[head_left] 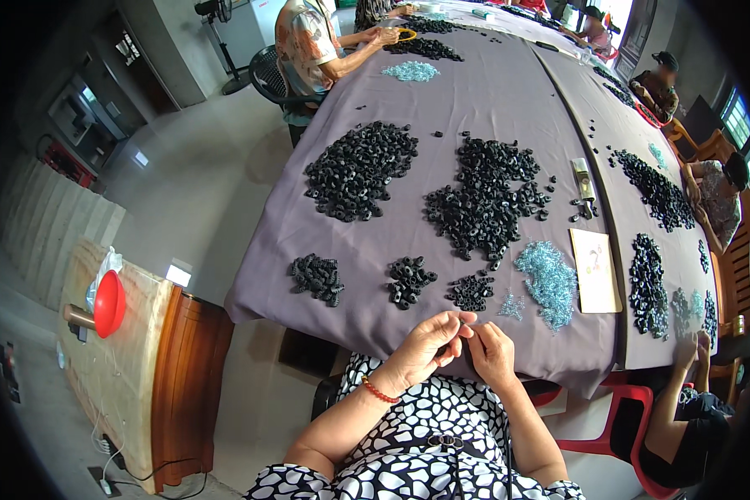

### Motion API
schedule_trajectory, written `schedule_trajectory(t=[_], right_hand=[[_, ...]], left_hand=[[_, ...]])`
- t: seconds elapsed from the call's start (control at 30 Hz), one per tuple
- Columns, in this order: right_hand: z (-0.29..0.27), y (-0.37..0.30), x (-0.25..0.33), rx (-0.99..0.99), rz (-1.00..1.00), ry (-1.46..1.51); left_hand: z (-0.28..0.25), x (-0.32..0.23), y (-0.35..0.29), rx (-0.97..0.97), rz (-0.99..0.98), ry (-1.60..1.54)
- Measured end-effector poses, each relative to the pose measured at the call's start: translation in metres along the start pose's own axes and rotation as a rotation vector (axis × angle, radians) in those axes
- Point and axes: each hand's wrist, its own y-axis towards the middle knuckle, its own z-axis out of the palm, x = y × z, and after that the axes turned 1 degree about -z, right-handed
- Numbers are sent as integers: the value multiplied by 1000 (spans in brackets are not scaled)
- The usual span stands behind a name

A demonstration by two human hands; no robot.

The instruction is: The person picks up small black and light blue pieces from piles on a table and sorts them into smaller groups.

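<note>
At the near edge of the cloth-covered table my two hands meet, fingers pinched together. A small black part (464, 322) shows between the fingertips of my left hand (423, 346), whose wrist wears a red bead bracelet. My right hand (493, 353) closes against the same spot; what its fingers hold is hidden. Just beyond lie a small heap of black parts (470, 292), a few clear bluish pieces (512, 307) and a larger heap of clear bluish pieces (548, 282). Further left are two more small black heaps, one in the middle (409, 281) and one near the left edge (317, 278).
Two big heaps of black parts, left (362, 171) and right (485, 200), lie further back on the grey tablecloth (308, 242). A paper pad (595, 271) lies right. Other people sit around the table. A red bowl (109, 303) stands on a side cabinet.
</note>
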Motion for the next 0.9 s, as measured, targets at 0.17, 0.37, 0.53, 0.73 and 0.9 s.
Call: schedule_trajectory(t=[0.17,0.37,0.53,0.73,0.9], right_hand=[[0,-1,-2,-1,-10,-7],[0,-1,-4,32,11,-37],[1,-2,-2,11,3,-14],[0,-3,-2,19,6,-23],[-1,-1,0,22,8,-30]], left_hand=[[1,-2,-1,105,16,10],[4,-2,-3,59,13,44],[6,1,0,6,28,83],[3,5,-1,2,-25,-45],[2,0,-3,59,-49,14]])
